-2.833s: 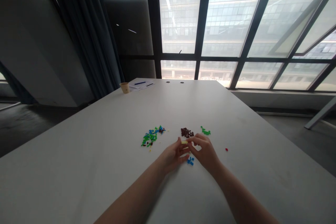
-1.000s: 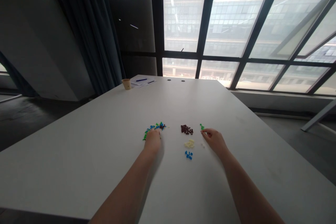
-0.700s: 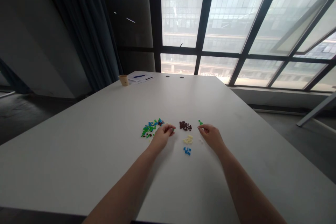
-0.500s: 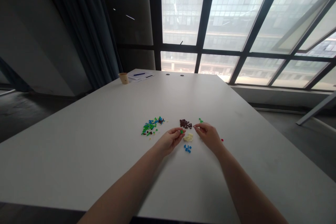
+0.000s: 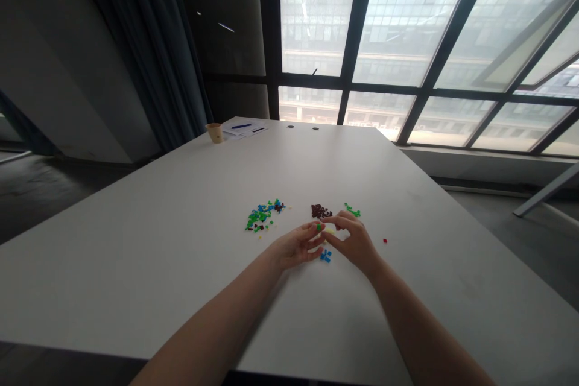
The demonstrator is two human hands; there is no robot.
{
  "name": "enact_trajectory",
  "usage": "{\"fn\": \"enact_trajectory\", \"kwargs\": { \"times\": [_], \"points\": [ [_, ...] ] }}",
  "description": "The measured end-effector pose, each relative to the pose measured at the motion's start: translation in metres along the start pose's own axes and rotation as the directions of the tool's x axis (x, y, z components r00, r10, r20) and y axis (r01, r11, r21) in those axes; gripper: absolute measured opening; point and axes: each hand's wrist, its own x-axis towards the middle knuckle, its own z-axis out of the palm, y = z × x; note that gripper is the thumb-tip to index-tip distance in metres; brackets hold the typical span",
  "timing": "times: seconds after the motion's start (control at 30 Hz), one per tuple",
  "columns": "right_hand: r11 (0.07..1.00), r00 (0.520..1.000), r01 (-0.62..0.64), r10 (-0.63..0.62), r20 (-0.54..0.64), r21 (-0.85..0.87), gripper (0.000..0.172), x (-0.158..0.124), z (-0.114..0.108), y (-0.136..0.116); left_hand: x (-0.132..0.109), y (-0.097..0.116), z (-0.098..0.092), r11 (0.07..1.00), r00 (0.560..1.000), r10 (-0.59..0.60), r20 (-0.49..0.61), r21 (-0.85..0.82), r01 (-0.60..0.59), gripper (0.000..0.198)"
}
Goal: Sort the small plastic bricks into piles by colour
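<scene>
The left hand is pinching a small green brick in its fingertips, the right hand is curving in beside it, its grip unclear, near blue bricks, and dark brown bricks are lying farther along the counter.

The pale yellow pile is mostly hidden behind the right hand and left hand, with only slivers showing. The blue bricks are partly covered too. The green brick at the left fingertips is too small to tell whether it's pinched. The papers on the bench are unreadable, and the arms are cut off by the bottom edge — elbows unseen.
</scene>
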Motion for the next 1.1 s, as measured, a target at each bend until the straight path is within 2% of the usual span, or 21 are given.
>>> {"fn": "enact_trajectory", "kwargs": {
  "times": [0.37, 0.47, 0.53, 0.57, 0.6, 0.63, 0.67, 0.7, 0.73, 0.77, 0.8, 0.83, 0.9, 1.0, 1.1],
  "points": [
    [0.999, 1.000, 0.031, -0.031, 0.002, 0.009, 0.016, -0.001, 0.002, -0.005, -0.001, -0.001, -0.001, 0.998, 0.996, -0.017, 0.092, 0.066, 0.011, 0.024],
    [0.999, 0.999, 0.035, -0.035, 0.013, 0.012, 0.015, 0.000, 0.003, -0.005, -0.001, -0.002, 0.003, 0.993, 0.998, 0.007, 0.062, 0.113, -0.014, 0.026],
    [1.000, 1.000, 0.011, -0.011, 0.006, -0.006, 0.015, 0.001, -0.002, 0.003, -0.001, 0.000, 0.006, 0.968, 0.997, 0.082, -0.004, 0.237, -0.079, 0.025],
    [0.999, 1.000, -0.019, 0.019, -0.018, -0.028, 0.016, 0.002, -0.007, 0.010, -0.001, 0.002, 0.007, 0.925, 0.985, 0.163, -0.051, 0.355, -0.134, 0.023],
    [0.996, 0.997, -0.066, 0.063, -0.053, -0.063, 0.018, 0.002, -0.013, 0.019, -0.001, 0.005, 0.007, 0.838, 0.956, 0.278, -0.094, 0.510, -0.194, 0.020],
    [0.984, 0.986, -0.139, 0.128, -0.109, -0.107, 0.021, 0.002, -0.020, 0.030, -0.002, 0.008, 0.006, 0.692, 0.901, 0.419, -0.111, 0.682, -0.237, 0.016],
    [0.960, 0.963, -0.229, 0.199, -0.180, -0.160, 0.024, 0.002, -0.027, 0.042, -0.003, 0.012, 0.003, 0.491, 0.826, 0.556, -0.093, 0.839, -0.236, 0.014],
    [0.915, 0.933, -0.331, 0.280, -0.228, -0.230, 0.025, 0.000, -0.034, 0.054, -0.004, 0.016, 0.000, 0.263, 0.744, 0.667, -0.042, 0.948, -0.182, 0.015],
    [0.845, 0.890, -0.440, 0.365, -0.272, -0.304, 0.025, -0.001, -0.040, 0.066, -0.006, 0.020, -0.005, 0.060, 0.679, 0.734, 0.015, 0.994, -0.087, 0.019],
    [0.760, 0.843, -0.535, 0.450, -0.297, -0.368, 0.025, -0.004, -0.044, 0.077, -0.007, 0.024, -0.010, -0.083, 0.645, 0.763, 0.042, 0.996, 0.033, 0.023],
    [0.686, 0.802, -0.597, 0.519, -0.295, -0.415, 0.024, -0.006, -0.046, 0.085, -0.008, 0.027, -0.016, -0.171, 0.633, 0.773, 0.034, 0.973, 0.157, 0.026],
    [0.637, 0.776, -0.626, 0.566, -0.280, -0.449, 0.023, -0.007, -0.047, 0.092, -0.009, 0.029, -0.021, -0.221, 0.632, 0.775, 0.005, 0.939, 0.264, 0.028],
    [0.598, 0.757, -0.633, 0.611, -0.231, -0.492, 0.023, -0.010, -0.042, 0.099, -0.008, 0.031, -0.029, -0.263, 0.640, 0.766, -0.061, 0.878, 0.399, 0.031],
    [0.610, 0.771, -0.603, 0.611, -0.178, -0.514, 0.026, -0.008, -0.033, 0.102, -0.005, 0.032, -0.034, -0.281, 0.660, 0.745, -0.092, 0.855, 0.436, 0.033],
    [0.618, 0.777, -0.600, 0.600, -0.190, -0.508, 0.031, -0.005, -0.032, 0.100, -0.004, 0.034, -0.033, -0.262, 0.675, 0.730, -0.112, 0.865, 0.427, 0.031]
  ]
}}
